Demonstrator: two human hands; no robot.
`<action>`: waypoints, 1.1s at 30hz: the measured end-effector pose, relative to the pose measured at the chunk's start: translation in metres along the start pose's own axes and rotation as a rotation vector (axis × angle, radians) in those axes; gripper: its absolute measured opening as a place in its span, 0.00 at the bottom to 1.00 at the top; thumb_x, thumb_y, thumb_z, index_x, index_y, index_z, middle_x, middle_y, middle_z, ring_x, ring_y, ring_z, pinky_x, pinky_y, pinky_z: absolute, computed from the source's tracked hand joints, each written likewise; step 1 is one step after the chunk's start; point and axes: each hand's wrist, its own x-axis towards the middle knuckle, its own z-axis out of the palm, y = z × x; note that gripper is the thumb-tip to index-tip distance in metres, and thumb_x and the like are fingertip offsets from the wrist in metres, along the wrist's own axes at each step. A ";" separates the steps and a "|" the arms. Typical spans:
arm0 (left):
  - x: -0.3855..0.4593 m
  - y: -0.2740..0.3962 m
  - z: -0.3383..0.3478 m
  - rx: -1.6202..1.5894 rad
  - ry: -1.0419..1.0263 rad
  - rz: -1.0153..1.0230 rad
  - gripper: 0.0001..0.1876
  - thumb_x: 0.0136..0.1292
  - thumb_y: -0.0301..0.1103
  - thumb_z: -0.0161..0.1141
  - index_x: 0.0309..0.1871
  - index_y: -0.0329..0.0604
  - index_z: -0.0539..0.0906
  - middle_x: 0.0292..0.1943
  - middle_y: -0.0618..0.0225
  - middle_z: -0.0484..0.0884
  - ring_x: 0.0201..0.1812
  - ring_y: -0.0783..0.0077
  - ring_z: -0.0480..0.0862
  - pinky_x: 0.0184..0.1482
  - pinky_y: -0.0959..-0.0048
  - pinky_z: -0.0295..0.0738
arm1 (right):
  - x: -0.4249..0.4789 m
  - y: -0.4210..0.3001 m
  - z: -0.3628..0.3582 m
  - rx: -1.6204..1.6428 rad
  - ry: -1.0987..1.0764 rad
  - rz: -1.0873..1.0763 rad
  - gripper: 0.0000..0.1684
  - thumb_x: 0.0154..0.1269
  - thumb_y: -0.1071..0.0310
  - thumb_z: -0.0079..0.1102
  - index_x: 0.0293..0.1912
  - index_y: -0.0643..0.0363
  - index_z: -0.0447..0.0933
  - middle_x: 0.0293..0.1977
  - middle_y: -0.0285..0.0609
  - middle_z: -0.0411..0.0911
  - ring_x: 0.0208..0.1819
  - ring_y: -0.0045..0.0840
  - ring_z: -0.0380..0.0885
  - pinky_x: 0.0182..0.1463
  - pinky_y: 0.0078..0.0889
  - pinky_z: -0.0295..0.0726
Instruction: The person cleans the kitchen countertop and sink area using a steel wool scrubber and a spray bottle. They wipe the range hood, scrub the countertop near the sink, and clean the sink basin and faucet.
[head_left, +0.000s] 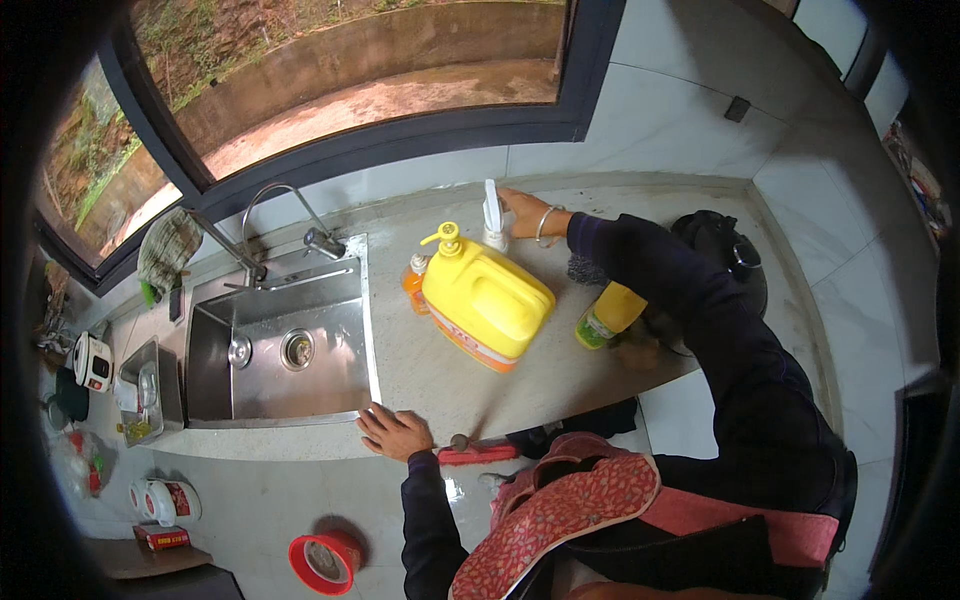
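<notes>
My left hand (395, 433) rests on the counter's front edge by the corner of the stainless steel sink (300, 401), fingers apart and holding nothing. Near the back wall, my right hand (525, 214) is at a white spray bottle (493, 225); its fingers are partly hidden behind the bottle, and whether they grip it is unclear. Between the sink and that bottle stands a large yellow pump jug (491, 300), with an orange bottle (415, 283) beside it. Below my right forearm are a dark mesh scourer (585, 270) and a yellow bottle with a green label (609, 315).
A faucet (324, 241) rises behind the sink, and a cloth (171, 244) hangs over another spout. At the counter's right end sits a black appliance (716, 247). A metal basin (161, 386) holds items at left. On the floor is a red bucket (322, 562).
</notes>
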 end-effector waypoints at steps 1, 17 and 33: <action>-0.001 -0.003 0.001 0.011 0.010 0.005 0.27 0.56 0.39 0.45 0.61 0.43 0.68 0.64 0.55 0.63 0.67 0.53 0.56 0.65 0.48 0.46 | -0.002 0.001 -0.013 -0.124 -0.106 0.015 0.32 0.42 0.64 0.66 0.48 0.64 0.68 0.40 0.54 0.74 0.44 0.38 0.74 0.47 0.36 0.72; 0.001 -0.001 -0.010 0.162 -0.100 -0.023 0.26 0.62 0.43 0.38 0.62 0.44 0.66 0.64 0.56 0.63 0.66 0.54 0.58 0.63 0.49 0.49 | -0.053 0.274 0.031 -0.419 -0.830 0.552 0.37 0.35 0.43 0.68 0.33 0.71 0.77 0.39 0.59 0.77 0.40 0.39 0.77 0.39 0.42 0.76; 0.006 0.011 0.007 0.136 -0.146 -0.033 0.28 0.65 0.49 0.31 0.64 0.46 0.64 0.66 0.60 0.60 0.68 0.56 0.56 0.65 0.52 0.45 | -0.016 0.414 -0.119 -0.581 -0.030 1.106 0.15 0.57 0.59 0.54 0.30 0.63 0.78 0.31 0.49 0.78 0.32 0.41 0.77 0.34 0.40 0.78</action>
